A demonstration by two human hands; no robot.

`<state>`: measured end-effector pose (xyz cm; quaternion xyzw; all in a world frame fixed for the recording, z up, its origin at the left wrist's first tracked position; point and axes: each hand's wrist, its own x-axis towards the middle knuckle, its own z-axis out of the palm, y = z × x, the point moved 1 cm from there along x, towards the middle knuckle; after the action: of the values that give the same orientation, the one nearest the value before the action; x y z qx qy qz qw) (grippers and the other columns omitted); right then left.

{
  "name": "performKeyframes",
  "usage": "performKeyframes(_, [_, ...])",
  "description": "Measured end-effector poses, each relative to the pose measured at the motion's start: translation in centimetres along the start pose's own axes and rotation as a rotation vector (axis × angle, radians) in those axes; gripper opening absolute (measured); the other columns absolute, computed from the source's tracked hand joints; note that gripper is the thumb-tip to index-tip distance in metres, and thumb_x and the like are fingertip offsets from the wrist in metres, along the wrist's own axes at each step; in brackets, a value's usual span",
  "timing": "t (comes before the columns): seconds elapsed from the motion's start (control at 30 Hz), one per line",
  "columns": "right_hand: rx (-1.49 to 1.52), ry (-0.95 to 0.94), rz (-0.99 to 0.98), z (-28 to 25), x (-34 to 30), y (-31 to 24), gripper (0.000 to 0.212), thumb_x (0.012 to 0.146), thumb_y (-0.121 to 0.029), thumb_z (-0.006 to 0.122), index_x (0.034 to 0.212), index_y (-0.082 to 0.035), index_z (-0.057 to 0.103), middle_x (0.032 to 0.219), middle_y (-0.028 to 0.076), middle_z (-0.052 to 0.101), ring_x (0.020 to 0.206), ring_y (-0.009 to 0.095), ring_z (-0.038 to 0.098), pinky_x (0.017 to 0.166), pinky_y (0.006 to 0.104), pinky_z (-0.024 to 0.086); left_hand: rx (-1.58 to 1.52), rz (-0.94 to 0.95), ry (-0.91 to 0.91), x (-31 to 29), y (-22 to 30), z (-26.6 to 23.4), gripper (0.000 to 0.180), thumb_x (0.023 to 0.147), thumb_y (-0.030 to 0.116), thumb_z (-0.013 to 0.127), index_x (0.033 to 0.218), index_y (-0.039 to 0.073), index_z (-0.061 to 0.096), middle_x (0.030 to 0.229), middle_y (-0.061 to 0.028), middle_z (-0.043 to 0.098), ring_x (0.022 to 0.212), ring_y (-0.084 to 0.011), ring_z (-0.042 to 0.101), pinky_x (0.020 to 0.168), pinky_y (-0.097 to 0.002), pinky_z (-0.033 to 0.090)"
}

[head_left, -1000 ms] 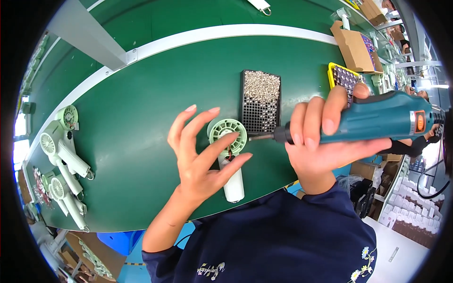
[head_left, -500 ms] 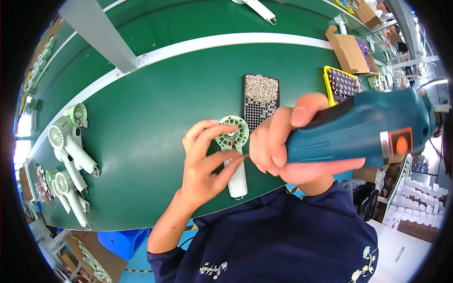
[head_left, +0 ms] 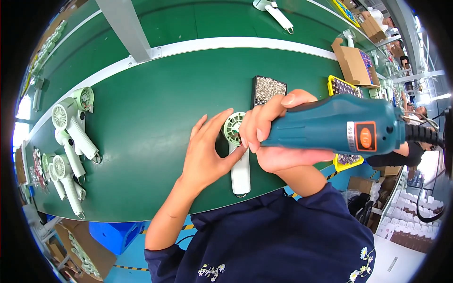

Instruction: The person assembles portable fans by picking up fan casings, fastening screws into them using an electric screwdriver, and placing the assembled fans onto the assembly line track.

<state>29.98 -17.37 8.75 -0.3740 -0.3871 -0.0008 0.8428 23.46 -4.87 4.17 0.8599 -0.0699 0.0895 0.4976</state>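
Lying just right of the left hand (head_left: 200,153), the handheld fan (head_left: 240,172) is half-ringed by that hand, spread in a C; whether anything is pinched cannot be told. The teal power driver (head_left: 325,125) is clenched in the right hand (head_left: 273,158), tip hidden. If the fan is loosely braced or the driver tilted, the left hand could be nicked by a slipping bit.

A grey post (head_left: 121,28) is noted at the upper left, an open cardboard box (head_left: 346,61) at the upper right. A blue bin (head_left: 113,236) is observed at the lower left, beside a brown carton (head_left: 102,258). White pieces (head_left: 417,203) are seen in rows, lower right.
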Motion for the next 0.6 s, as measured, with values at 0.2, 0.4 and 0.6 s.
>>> performKeyframes(0.2, [-0.012, 0.067, 0.009, 0.4, -0.8, 0.2, 0.092, 0.069, -0.087, 0.048, 0.120, -0.011, 0.042, 0.068, 0.007, 0.052, 0.045, 0.018, 0.048, 0.040, 0.0311, 0.041, 0.004, -0.015, 0.009, -0.1, 0.0, 0.0, 0.066, 0.071, 0.020, 0.078, 0.130, 0.003, 0.052, 0.124, -0.0139, 0.061, 0.115, -0.0279, 0.058, 0.111, -0.0480, 0.030])
performKeyframes(0.4, [0.008, 0.006, 0.031, 0.0, -0.7, 1.1, 0.091, 0.069, -0.085, 0.050, 0.119, -0.009, 0.044, 0.070, 0.009, 0.053, 0.047, 0.019, 0.049, 0.042, 0.0313, 0.043, 0.013, -0.013, 0.026, 0.0, 0.0, 0.0, 0.065, 0.071, 0.020, 0.077, 0.129, 0.003, 0.053, 0.123, -0.0145, 0.061, 0.115, -0.0278, 0.058, 0.110, -0.0487, 0.030])
performKeyframes(0.6, [-0.388, -0.039, 0.368, 0.4, -1.1, 0.0, 0.074, 0.078, -0.070, 0.062, 0.111, -0.006, 0.045, 0.065, 0.009, 0.053, 0.053, 0.018, 0.051, 0.050, 0.0262, 0.041, 0.030, 0.089, 0.093, 0.7, -0.1, 0.9, 0.066, 0.068, 0.019, 0.077, 0.127, 0.002, 0.054, 0.123, -0.0141, 0.062, 0.116, -0.0277, 0.058, 0.108, -0.0477, 0.031])
